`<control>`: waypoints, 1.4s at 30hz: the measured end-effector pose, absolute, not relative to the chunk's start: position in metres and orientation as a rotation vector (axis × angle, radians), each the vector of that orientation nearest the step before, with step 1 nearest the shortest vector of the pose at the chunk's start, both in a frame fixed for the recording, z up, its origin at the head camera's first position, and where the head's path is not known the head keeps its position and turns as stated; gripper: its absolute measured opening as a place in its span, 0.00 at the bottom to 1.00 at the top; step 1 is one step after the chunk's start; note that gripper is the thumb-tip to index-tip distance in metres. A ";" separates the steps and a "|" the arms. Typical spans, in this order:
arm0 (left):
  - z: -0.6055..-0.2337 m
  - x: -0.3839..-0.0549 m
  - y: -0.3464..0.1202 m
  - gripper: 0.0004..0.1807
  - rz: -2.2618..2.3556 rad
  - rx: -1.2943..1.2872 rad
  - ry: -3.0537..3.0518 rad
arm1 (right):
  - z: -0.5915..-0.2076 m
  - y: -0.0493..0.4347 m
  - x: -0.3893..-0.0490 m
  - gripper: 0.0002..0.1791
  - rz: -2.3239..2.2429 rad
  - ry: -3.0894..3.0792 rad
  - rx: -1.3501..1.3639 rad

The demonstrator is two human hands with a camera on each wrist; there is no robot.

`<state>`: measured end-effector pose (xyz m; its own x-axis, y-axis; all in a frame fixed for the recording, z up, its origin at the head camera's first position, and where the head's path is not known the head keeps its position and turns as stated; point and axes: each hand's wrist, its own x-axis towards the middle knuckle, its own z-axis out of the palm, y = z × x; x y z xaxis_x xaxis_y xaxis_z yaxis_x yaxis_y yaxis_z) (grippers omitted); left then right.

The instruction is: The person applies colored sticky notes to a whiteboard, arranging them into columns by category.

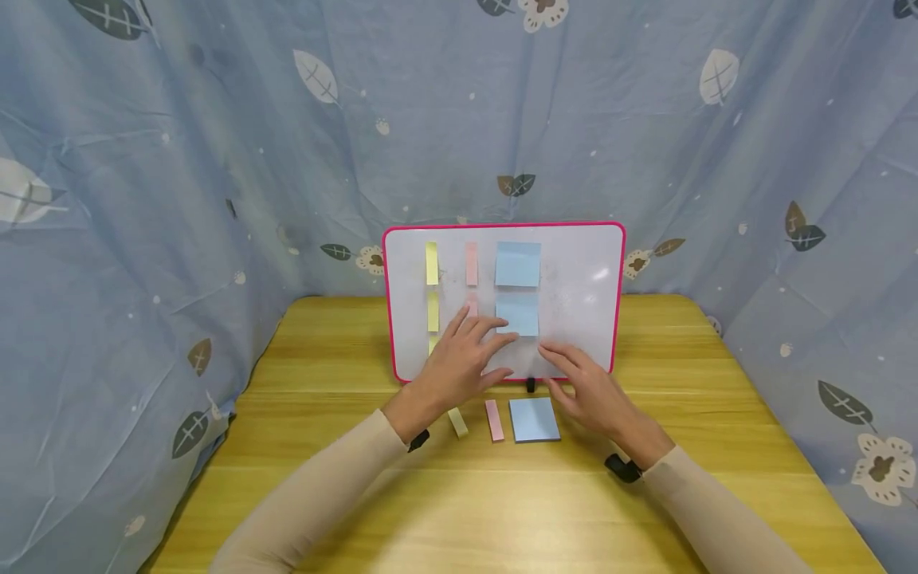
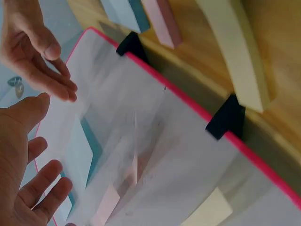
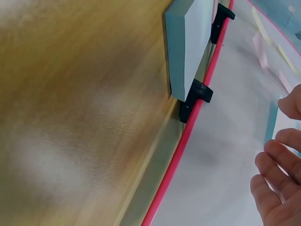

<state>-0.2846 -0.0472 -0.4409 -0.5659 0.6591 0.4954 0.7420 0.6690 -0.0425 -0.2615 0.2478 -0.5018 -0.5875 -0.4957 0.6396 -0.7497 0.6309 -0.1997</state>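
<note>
A white board with a pink rim stands upright on the table. My left hand is in front of it with fingers spread, its fingertips overlapping the lower blue sticky note in the head view. To the right, my right hand has its fingers extended near that note's lower right corner. Neither hand holds anything. Above it is another blue note. A column of pink strips and one of yellow strips sit further left, their lower ones partly hidden by my left hand.
Below the board lie a blue sticky-note pad, a pink strip pad and a yellow strip pad. Black clips support the board's lower edge. A patterned blue curtain surrounds the wooden table.
</note>
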 end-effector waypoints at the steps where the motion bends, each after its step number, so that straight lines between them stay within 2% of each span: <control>1: -0.444 -0.282 -0.047 0.33 -0.230 -1.100 -2.418 | -0.502 0.248 -0.261 0.34 0.626 -2.316 0.982; 12: -0.467 -0.268 -0.044 0.25 -0.240 -1.231 -2.550 | -0.508 0.252 -0.250 0.33 0.635 -2.410 1.004; 27: -0.488 -0.257 -0.040 0.23 -0.126 -1.352 -2.795 | -0.506 0.252 -0.235 0.29 0.624 -2.755 1.007; 42: -0.498 -0.253 -0.038 0.22 -0.097 -1.410 -2.801 | -0.509 0.250 -0.233 0.32 0.585 -2.853 1.115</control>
<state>-0.2526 -0.0378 -0.4981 -0.5962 0.8022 0.0318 0.8025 0.5943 0.0529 -0.2332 0.2496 -0.5088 -0.7441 -0.6499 0.1549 -0.6584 0.6739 -0.3352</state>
